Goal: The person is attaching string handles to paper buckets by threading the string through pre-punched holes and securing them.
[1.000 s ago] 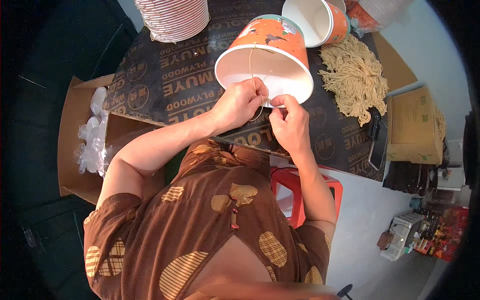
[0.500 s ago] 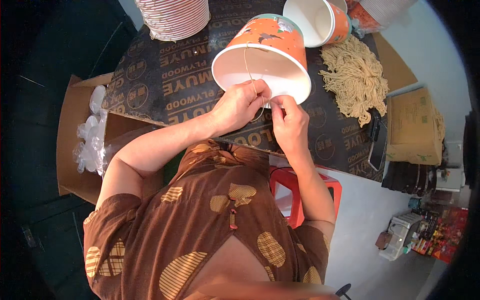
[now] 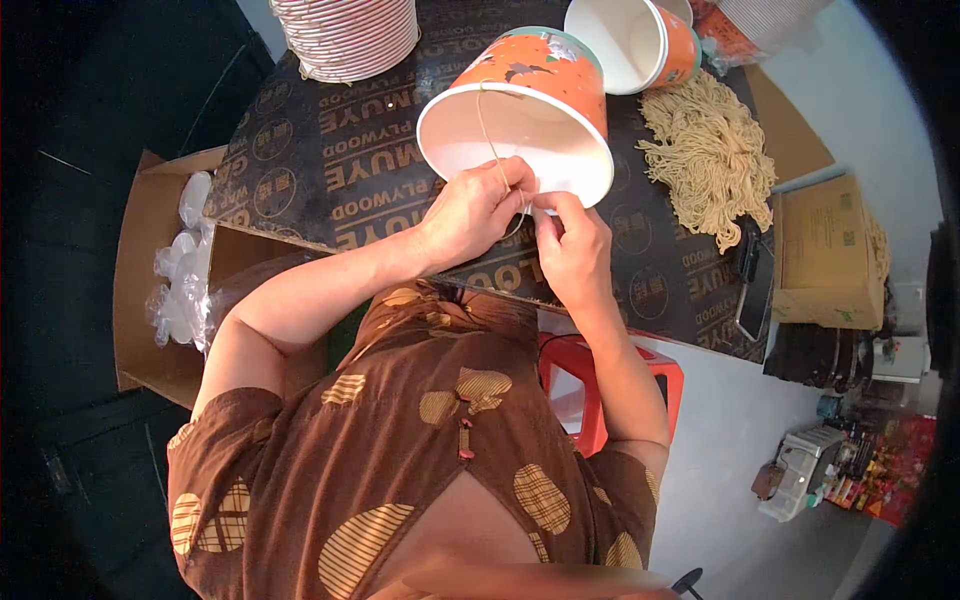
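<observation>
An orange paper bucket (image 3: 545,75) with a white inside lies tilted on the dark table, its mouth toward me. From the upper rim a thin tan cord (image 3: 487,125) hangs across the opening down to my hands. My left hand (image 3: 482,208) is closed, pinching the cord at the lower rim. Close beside it, my right hand (image 3: 574,240) has thumb and forefinger pinched at the same rim, on the cord's end as far as I can see. A small loop of cord hangs below the left fingers. The fingertips partly hide the cord and the rim there.
A heap of tan cords (image 3: 708,155) lies at the right. Behind stand more orange buckets (image 3: 678,50) and a tall white stack (image 3: 345,35). An open carton (image 3: 135,270) with clear plastic lids is at the left; a dark phone-like slab (image 3: 754,300) rests near the right edge.
The bucket has shifted slightly left, and both hands moved a little with it. Both still pinch at the lower rim.
</observation>
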`<state>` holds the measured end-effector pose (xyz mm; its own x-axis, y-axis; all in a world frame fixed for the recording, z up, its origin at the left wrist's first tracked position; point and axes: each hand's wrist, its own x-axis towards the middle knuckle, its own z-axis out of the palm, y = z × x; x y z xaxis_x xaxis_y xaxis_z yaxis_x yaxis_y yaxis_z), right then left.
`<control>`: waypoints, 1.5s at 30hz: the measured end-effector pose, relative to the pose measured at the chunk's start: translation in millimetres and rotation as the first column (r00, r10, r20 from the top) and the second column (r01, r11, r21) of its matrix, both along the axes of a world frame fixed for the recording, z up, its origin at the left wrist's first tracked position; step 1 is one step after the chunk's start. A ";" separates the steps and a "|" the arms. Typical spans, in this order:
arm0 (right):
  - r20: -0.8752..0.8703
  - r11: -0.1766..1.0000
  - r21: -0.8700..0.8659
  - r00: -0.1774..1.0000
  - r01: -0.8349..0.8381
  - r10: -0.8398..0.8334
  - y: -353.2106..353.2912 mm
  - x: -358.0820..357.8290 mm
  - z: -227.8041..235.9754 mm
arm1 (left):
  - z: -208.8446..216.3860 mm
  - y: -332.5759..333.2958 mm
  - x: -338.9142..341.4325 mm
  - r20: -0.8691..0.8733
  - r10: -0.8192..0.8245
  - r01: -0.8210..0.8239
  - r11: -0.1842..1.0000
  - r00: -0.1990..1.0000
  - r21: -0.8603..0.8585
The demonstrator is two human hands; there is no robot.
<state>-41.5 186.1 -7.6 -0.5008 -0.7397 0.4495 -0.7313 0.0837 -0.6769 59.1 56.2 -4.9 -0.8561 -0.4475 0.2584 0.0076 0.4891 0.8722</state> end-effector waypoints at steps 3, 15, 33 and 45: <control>-0.020 1.000 0.000 1.000 0.023 -0.023 0.4 -2.0 -5.5 | 0.7 -0.5 -0.6 -0.002 -0.009 0.009 1.000 1.000 -0.020; 0.120 1.000 0.023 0.993 0.019 -0.021 -1.4 1.4 3.0 | -5.9 -1.1 -2.1 -0.083 0.010 -0.015 0.998 0.997 -0.057; 0.022 0.999 -0.046 1.000 -0.015 0.016 -1.6 -7.2 -7.2 | 11.1 -6.8 2.1 0.096 0.076 -0.087 0.990 0.992 0.108; -0.062 0.989 0.037 0.988 -0.143 0.145 2.7 -12.3 2.5 | 20.2 -21.3 4.3 0.148 0.061 -0.044 0.993 0.987 -0.110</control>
